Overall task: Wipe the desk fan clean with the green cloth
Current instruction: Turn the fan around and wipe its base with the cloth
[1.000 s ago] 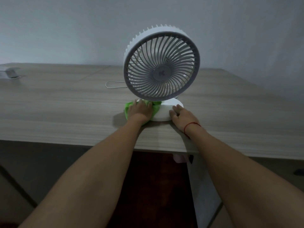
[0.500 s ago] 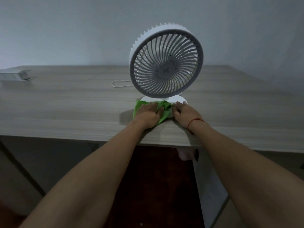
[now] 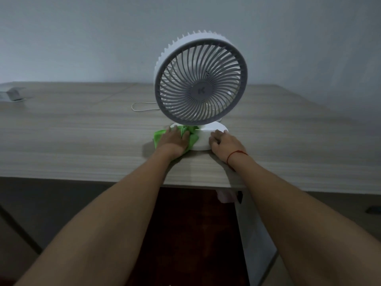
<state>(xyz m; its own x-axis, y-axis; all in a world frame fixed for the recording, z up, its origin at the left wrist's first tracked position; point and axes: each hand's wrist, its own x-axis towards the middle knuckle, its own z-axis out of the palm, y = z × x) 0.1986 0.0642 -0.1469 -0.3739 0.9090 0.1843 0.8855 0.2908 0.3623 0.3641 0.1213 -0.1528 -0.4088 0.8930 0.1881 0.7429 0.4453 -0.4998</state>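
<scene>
The fan (image 3: 201, 87) is stood upright on the desk (image 3: 82, 137), close to the near edge, with its grille faced toward the camera and its round white base (image 3: 208, 137) beneath it. The cloth (image 3: 190, 137) is bunched against the base at about 9 o'clock from the base's middle, and it is pressed there by the left hand (image 3: 174, 141), which is laid flat and spread over it, fingers extended; the cloth is pinned under the palm rather than pinched, and green folds are seen past the fingertips and at the thumb side. The right hand (image 3: 223, 142) is set at about 3 o'clock on the base, fingers loosely curled against its side wall; nothing is held in it, and the base appears to be steadied by it. The step in hand is judged to be the wiping of the base, on its left flank. The grille, the ribbed rim and the back are not being touched, so most of the fan is judged to be left. For the next move, the cloth is to be drawn round the base toward 6 o'clock, with pressure kept on it and the base braced, so that the fan is not pushed or tipped. A thin cord (image 3: 142, 107) is seen lying looped at 9 o'clock of the fan.
</scene>
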